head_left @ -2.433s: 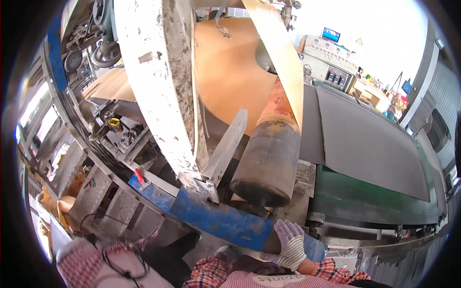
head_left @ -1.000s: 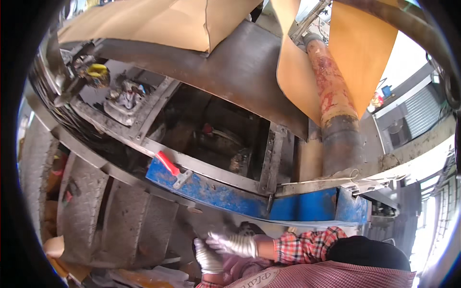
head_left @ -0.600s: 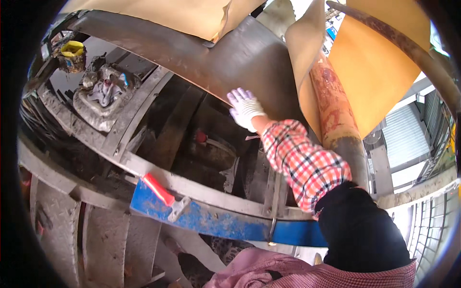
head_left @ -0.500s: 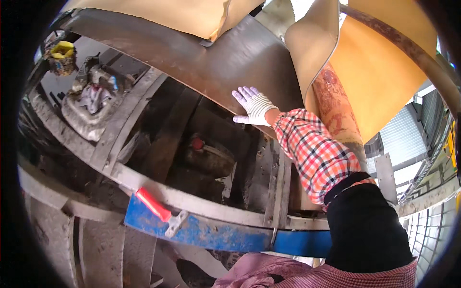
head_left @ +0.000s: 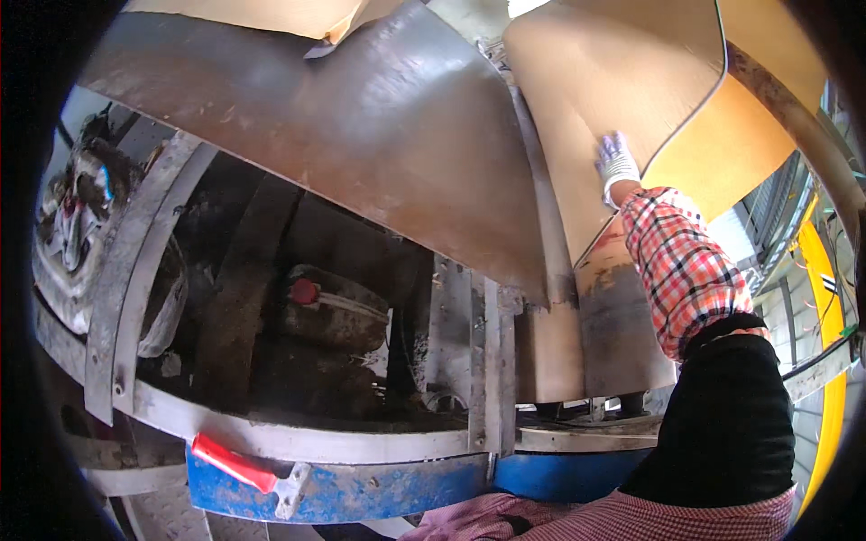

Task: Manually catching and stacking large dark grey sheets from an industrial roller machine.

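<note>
My right hand, in a white glove, rests flat on a large tan flexible sheet at the upper right, with its fingers stretched out. The sheet's right edge curls up, just beside my wrist. A wide, shiny dark brown sheet spreads to the left of it, apart from the hand. Below the tan sheet shows a rust-stained cylinder, like a roller. My left hand is out of view.
A red-handled scraper lies on a blue strip along the near frame. Dark openings between grey metal bars show a motor-like part with a red cap. A curved rusty pipe and a yellow post stand right.
My right hand has moved right, from the dark brown sheet's lower edge onto the tan sheet. The view has shifted, and the tan sheet now reaches further down over the roller.
</note>
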